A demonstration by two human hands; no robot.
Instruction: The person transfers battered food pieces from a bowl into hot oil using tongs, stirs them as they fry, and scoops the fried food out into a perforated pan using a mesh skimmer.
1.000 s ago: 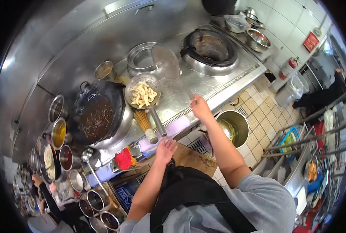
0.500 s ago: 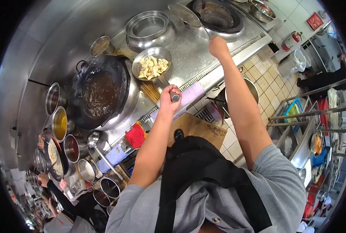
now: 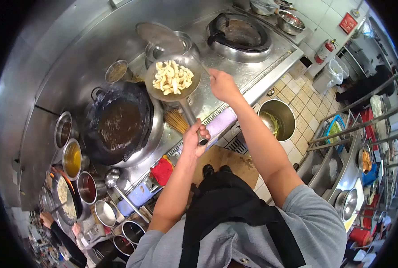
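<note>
My left hand (image 3: 195, 137) is closed around the thick handle of a perforated strainer (image 3: 153, 87). Pale strips of food (image 3: 174, 78) lie heaped in its bowl, over the steel counter to the right of the oil-filled wok (image 3: 118, 123). My right hand (image 3: 224, 85) grips the thin handle of a wide, round skimmer (image 3: 161, 38). The skimmer's head is tilted just above the strainer and partly covers a round steel pot (image 3: 187, 44). Whether the skimmer touches the strainer, I cannot tell. A bamboo brush (image 3: 175, 119) lies beneath the strainer's handle.
An unoccupied burner ring (image 3: 241, 33) sits at the upper right. Down the left stand several steel containers, one with yellow liquid (image 3: 72, 158). A ladle (image 3: 112, 177) lies below the wok. Near the floor is a tall pot (image 3: 277, 120). Another person's arm (image 3: 58, 232) shows lower left.
My right hand has brought the skimmer leftward, from beside the right burner to above the strainer. The strainer has shifted slightly, with the food still in it. The camera view has shifted too.
</note>
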